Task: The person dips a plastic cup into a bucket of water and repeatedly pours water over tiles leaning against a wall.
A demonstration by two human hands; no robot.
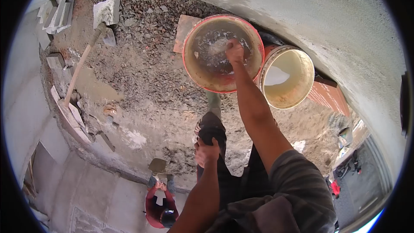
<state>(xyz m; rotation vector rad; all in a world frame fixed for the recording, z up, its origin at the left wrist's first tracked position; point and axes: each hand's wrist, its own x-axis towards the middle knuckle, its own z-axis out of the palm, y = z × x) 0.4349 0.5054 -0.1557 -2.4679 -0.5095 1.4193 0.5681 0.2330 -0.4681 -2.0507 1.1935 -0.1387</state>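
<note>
1. Right grip [235, 51] was in the red-rimmed bucket [191, 64] at twelve o'clock; I couldn't tell its closure or hold.
2. Left grip [207, 152] rested on the knee [211, 126], closure unclear, probably bracing the stoop.

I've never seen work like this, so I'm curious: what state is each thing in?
Red-rimmed bucket: lidless, with murky, churned-up water inside.
Right hand: inside that bucket, at the water; its grip is unclear.
Left hand: on the person's own knee.
Pale-rimmed bucket: lidless, with liquid inside.
Long-handled tool: not in anyone's hand.
Grey slabs: bunched together.
Gravel: loose, spread widely.
</note>
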